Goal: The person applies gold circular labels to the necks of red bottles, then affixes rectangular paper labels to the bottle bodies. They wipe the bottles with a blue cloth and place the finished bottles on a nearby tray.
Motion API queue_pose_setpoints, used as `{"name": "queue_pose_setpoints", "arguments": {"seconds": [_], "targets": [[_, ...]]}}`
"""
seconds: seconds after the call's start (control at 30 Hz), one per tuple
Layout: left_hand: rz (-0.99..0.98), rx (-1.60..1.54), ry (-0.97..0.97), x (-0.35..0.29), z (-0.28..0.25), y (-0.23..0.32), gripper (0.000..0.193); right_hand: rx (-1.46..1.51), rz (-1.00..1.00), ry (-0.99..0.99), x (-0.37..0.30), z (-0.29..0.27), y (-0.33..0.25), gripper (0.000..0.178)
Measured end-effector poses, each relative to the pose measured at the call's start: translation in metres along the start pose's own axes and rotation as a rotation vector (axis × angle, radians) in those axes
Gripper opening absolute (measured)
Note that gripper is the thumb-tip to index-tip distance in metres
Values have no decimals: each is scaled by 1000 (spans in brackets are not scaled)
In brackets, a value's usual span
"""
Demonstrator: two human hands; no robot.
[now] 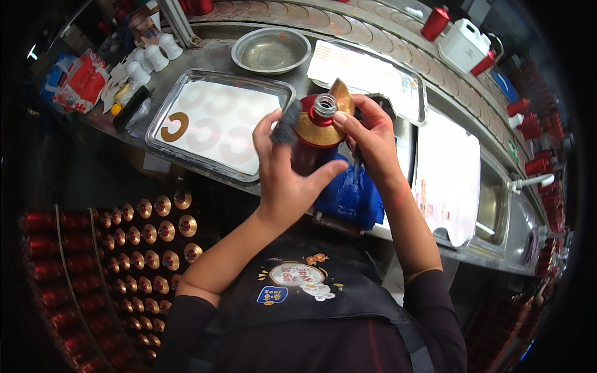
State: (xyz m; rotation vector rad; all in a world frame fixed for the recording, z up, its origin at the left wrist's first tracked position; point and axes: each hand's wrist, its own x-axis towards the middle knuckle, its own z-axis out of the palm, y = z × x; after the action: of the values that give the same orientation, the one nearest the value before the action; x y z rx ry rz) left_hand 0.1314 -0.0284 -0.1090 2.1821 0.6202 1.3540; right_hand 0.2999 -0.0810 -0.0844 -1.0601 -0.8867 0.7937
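A red bottle [309, 155] with a threaded clear glass mouth stands upright in front of me, a gold band [316, 133] curving over its shoulder. My right hand [372, 133] pinches the raised end of a gold curved label [341, 97] beside the neck. On the other side my left hand [287, 180] curls its fingers against the bottle, the thumb stretched out below. A dark grey cloth [287, 126], smeared by motion, covers its fingertips. Under the bottle bunches a blue plastic sheet [351, 196]. One gold C-shaped label [175, 127] lies in the steel tray [151, 130] at left.
A round metal basin [272, 51] sits behind the tray. White sheets [448, 168] lie at right before a sink [491, 202] with a tap. A white jug [465, 42] stands far right. Rows of red bottles with gold tops [149, 233] stand low at left.
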Motion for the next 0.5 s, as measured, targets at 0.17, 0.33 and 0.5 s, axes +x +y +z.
{"name": "queue_pose_setpoints", "arguments": {"seconds": [0.17, 0.33, 0.5], "targets": [[-113, -217, -257, 40, 3, -12, 86, 37, -74, 5, -4, -4, 7, 30], [-316, -611, -447, 46, -17, -24, 94, 33, -18, 16, -13, -4, 7, 31], [-352, -655, -389, 36, -14, -25, 91, 122, 2, 88, -18, 0, 8, 31]]}}
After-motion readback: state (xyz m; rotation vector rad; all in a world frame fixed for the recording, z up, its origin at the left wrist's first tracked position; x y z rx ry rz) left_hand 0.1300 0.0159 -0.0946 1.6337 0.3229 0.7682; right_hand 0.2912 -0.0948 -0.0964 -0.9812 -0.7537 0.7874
